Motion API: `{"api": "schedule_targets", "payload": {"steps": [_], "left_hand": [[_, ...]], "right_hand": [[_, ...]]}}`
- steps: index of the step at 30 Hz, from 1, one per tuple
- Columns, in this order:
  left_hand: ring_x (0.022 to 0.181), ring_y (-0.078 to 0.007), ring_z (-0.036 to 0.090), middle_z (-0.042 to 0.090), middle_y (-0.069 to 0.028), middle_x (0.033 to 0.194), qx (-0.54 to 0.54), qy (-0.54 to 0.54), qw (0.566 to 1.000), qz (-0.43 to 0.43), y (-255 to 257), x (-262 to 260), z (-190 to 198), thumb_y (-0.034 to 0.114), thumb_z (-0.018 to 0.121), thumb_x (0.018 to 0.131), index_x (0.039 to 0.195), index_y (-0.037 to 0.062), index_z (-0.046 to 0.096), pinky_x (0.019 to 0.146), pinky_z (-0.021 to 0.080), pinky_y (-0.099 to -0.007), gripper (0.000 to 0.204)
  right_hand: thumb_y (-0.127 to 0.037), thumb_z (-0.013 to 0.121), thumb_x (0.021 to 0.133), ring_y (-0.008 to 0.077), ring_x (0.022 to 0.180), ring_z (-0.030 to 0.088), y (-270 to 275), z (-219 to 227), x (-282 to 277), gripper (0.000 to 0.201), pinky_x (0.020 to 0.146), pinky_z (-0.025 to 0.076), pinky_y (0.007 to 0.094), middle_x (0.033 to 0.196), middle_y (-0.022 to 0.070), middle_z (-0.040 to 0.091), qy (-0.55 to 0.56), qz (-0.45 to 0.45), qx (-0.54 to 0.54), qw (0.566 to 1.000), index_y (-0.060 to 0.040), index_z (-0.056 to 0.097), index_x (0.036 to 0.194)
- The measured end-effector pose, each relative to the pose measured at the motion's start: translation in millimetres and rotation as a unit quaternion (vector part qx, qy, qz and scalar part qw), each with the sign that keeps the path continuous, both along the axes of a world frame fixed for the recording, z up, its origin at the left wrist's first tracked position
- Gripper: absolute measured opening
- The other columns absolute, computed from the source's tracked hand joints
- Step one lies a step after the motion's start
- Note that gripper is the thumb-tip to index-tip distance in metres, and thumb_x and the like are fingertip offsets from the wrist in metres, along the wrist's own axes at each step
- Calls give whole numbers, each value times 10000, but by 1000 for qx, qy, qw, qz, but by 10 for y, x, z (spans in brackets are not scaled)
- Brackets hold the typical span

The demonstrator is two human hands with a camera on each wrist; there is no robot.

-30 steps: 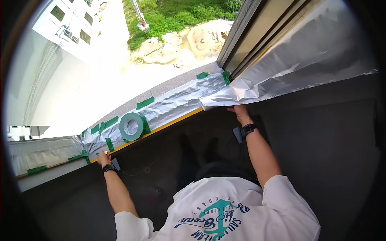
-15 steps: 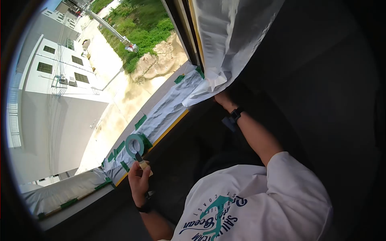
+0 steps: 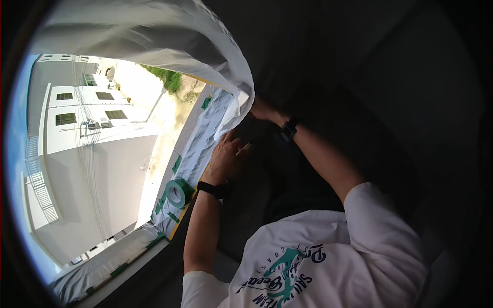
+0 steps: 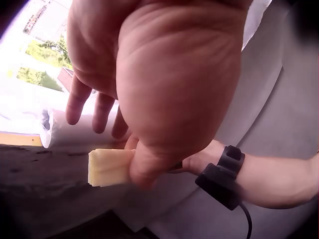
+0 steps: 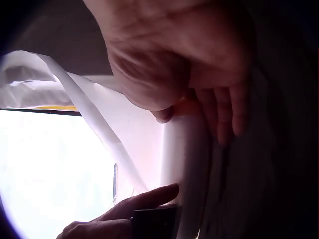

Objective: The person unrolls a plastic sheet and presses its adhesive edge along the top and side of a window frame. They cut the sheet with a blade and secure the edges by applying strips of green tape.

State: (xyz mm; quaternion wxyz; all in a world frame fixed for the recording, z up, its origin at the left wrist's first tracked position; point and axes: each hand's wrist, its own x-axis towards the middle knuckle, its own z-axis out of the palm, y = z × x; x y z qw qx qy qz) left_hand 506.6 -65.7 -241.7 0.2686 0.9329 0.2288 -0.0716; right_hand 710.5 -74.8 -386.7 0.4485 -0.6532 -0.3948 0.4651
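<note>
My left hand (image 3: 226, 159) is by the sill's inner edge, near the loose corner of the silvery-white sheet (image 3: 233, 110). In the left wrist view this hand (image 4: 174, 74) pinches a pale yellow handle (image 4: 109, 168) between thumb and index finger, the other fingers extended. A dark flat blade (image 5: 155, 221) shows beside its fingers in the right wrist view. My right hand (image 3: 266, 110) is at the sheet's inner side; seen from its wrist, the hand (image 5: 174, 55) grips the sheet's edge (image 5: 174, 149), thumb on one side and fingers on the other.
A green tape roll (image 3: 178, 193) lies on the foil-covered sill (image 3: 197, 136), which has green tape pieces along it. More sheeting (image 3: 128, 31) hangs across the upper window. Outside stand white buildings (image 3: 97, 143). A cable runs from the right wrist device (image 4: 219, 184).
My left hand has moved from the sill's far left, up past the tape roll, to the sheet's corner with the handled tool. The head view has turned left; the sheet appears swung over the window.
</note>
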Motion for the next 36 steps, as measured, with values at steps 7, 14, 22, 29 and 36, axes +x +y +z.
{"api": "schedule_targets", "payload": {"steps": [7, 14, 22, 29, 36], "left_hand": [[1209, -396, 497, 530, -195, 1282, -18, 28, 998, 49, 17, 77, -38, 204, 682, 849, 872, 18, 642, 1006, 436, -439, 192], [1290, -380, 484, 500, -203, 1406, -83, 54, 991, 93, 64, 150, 23, 230, 707, 860, 921, 13, 665, 1033, 431, -426, 229], [1087, -386, 569, 576, -196, 1163, -40, -32, 994, 92, 82, 127, -170, 201, 723, 801, 889, -2, 634, 907, 472, -423, 238], [1037, -401, 586, 597, -194, 1120, 18, -103, 990, 91, 113, 98, -323, 162, 725, 784, 853, 12, 636, 870, 493, -445, 187], [971, -382, 579, 585, -163, 1079, 86, -126, 987, 57, 79, 20, -472, 148, 723, 772, 819, 41, 621, 807, 483, -472, 155]], "right_hand": [[-376, 509, 982, 150, 671, 653, -19, -41, 146, 367, 603, 542, 350, 831, 75, 683, 107, 49, -17, 993, -54, 660, 1071], [-437, 436, 1018, 187, 881, 663, -433, 281, 337, 459, 735, 547, 357, 1007, 92, 657, 201, 10, -73, 977, -54, 581, 1223], [-318, 653, 891, 175, 922, 660, -1109, 381, 99, 409, 767, 544, 303, 1020, 91, 671, 243, 122, -180, 945, -7, 626, 1155], [-460, 705, 879, 153, 851, 632, -959, 582, -754, 523, 725, 508, 285, 916, 77, 687, 242, -29, -62, 968, 18, 695, 1091], [-395, 634, 926, 111, 683, 559, -751, 523, -1037, 427, 630, 457, 306, 705, 40, 622, 257, -189, -105, 942, 13, 699, 819]]}}
